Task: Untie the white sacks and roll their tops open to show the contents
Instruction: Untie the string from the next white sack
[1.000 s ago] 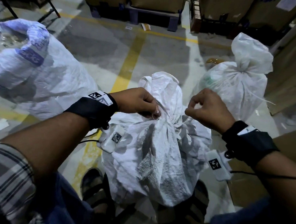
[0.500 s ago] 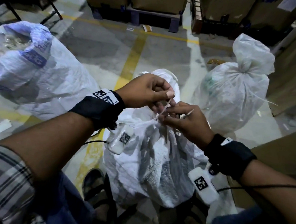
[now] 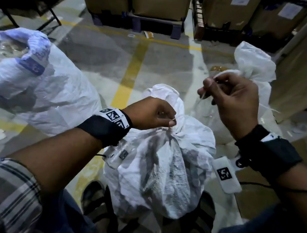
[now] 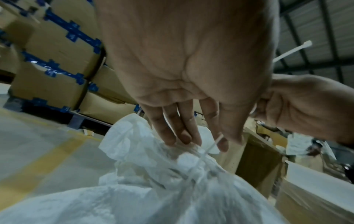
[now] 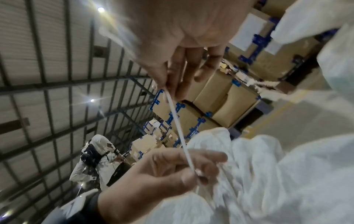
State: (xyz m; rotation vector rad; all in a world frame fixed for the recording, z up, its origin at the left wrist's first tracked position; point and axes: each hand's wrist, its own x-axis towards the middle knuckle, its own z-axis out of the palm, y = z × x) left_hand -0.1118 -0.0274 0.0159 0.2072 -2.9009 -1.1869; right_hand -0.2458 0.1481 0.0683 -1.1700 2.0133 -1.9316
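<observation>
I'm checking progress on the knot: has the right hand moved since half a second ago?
Yes. The right hand has lifted up and away from the middle sack's neck, pinching the white tie, toward the tied sack behind.

3 white sacks: one centre (image 3: 164, 164), one left, rolled open (image 3: 42, 90), one upper right, tied (image 3: 252, 68). 2 hands: left (image 3: 149, 114), right (image 3: 235, 100). 1 tie strip (image 5: 178, 128).

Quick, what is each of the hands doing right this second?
Left hand: closed, pinching the white tie at the neck of the middle sack.
Right hand: closed, pinching the tie's other end, raised above the sack.
</observation>
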